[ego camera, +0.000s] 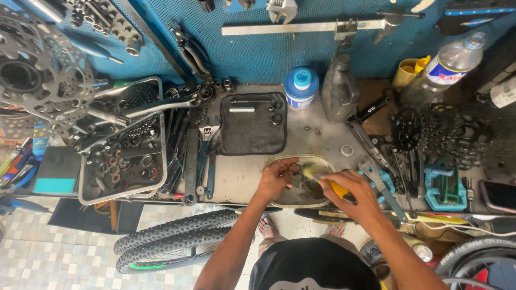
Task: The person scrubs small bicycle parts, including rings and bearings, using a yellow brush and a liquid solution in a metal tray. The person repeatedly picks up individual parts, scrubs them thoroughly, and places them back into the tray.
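Over a crowded bicycle workbench, a person's left hand (275, 177) pinches a small dark part, too blurred to identify, at nine o'clock in a shallow oval metal tray (322, 159). The right hand (352, 192) is closed around a yellow-handled brush (329, 184), its head blurred over the tray's middle. The scrubbing looks under way, not finished: the tray bottom appears dark with residue. A black tool pouch (252, 123) lies at eleven o'clock, a blue-lidded tub (301, 87) at twelve, a cassette (451, 134) at two.
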